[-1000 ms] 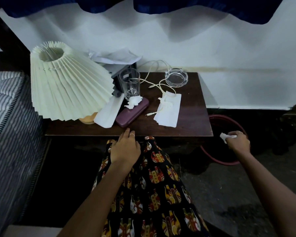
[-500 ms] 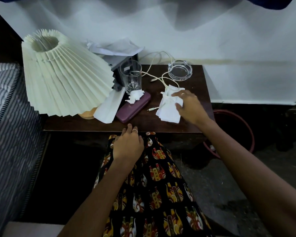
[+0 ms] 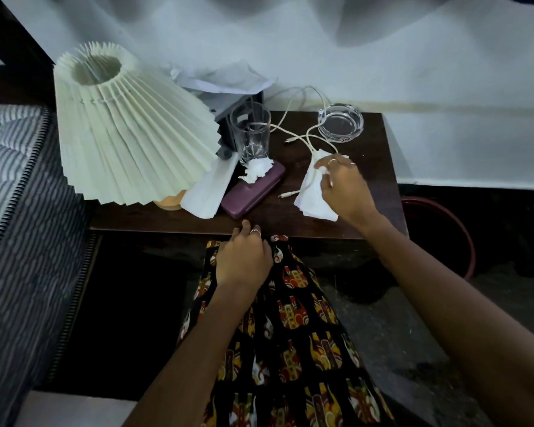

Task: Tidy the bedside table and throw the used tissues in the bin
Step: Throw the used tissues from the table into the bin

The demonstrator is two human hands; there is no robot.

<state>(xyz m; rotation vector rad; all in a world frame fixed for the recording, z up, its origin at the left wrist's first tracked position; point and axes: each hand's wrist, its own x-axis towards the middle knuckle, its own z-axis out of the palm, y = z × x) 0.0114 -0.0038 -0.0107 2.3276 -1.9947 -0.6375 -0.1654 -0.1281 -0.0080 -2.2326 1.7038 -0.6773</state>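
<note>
On the dark wooden bedside table [image 3: 370, 192], my right hand [image 3: 344, 188] pinches the upper part of a flat white tissue [image 3: 313, 200], which lifts off the top with a white cable across it. A crumpled tissue [image 3: 256, 169] lies on a purple case [image 3: 253, 189] beside an empty drinking glass [image 3: 251, 134]. Another flat tissue [image 3: 208, 191] leans under the lampshade. My left hand [image 3: 244, 257] rests at the table's front edge, fingers loosely bent, holding nothing. The red bin [image 3: 450, 223] stands on the floor to the table's right, mostly hidden.
A tilted cream pleated lampshade [image 3: 127, 124] covers the table's left part. A glass ashtray [image 3: 341, 121] sits at the back right, a dark box with paper [image 3: 225, 78] at the back. White cables [image 3: 302, 140] trail across the top. A striped mattress [image 3: 16, 192] lies at left.
My right hand was over the bin holding a small tissue; it came back to the table without it and has taken hold of the flat tissue. The left hand stayed put.
</note>
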